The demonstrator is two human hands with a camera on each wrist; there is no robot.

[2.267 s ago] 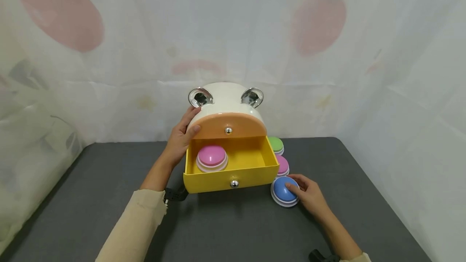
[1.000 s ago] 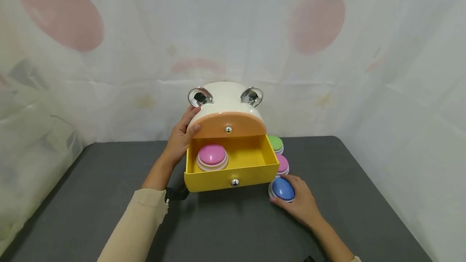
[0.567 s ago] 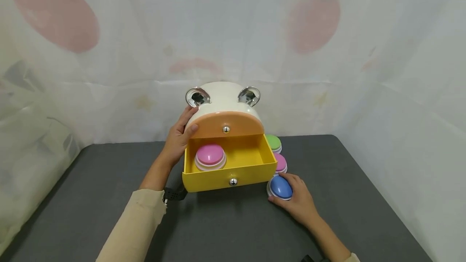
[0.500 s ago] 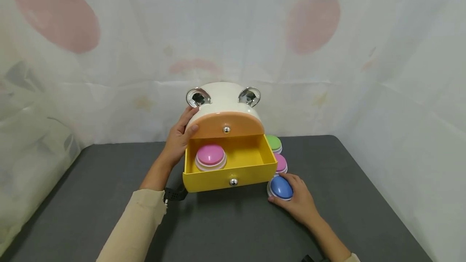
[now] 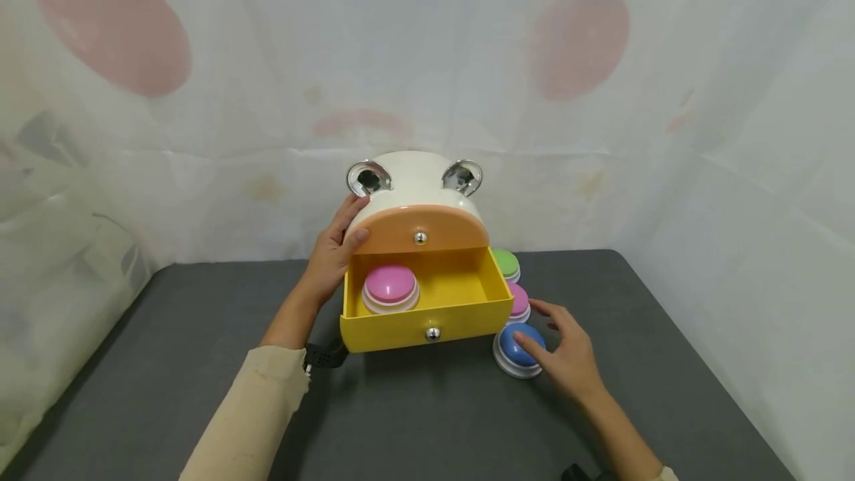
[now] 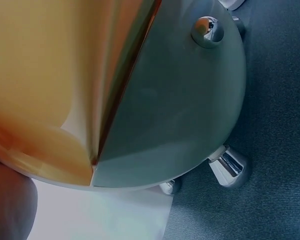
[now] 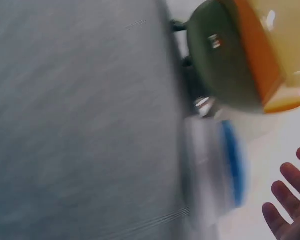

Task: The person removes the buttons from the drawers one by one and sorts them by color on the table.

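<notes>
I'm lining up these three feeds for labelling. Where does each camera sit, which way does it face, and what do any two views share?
Head: worn on the head, looking forward and down at the animal-shaped drawer box on the grey table; both forearms, left hand and right hand show.
Left wrist: close against the box's side, near its chrome feet; a bit of the hand shows at the lower left.
Right wrist: low over the table, blurred, facing the blue button; fingertips show.
Shared: the blue button and the yellow drawer, in the head and right wrist views.
</notes>
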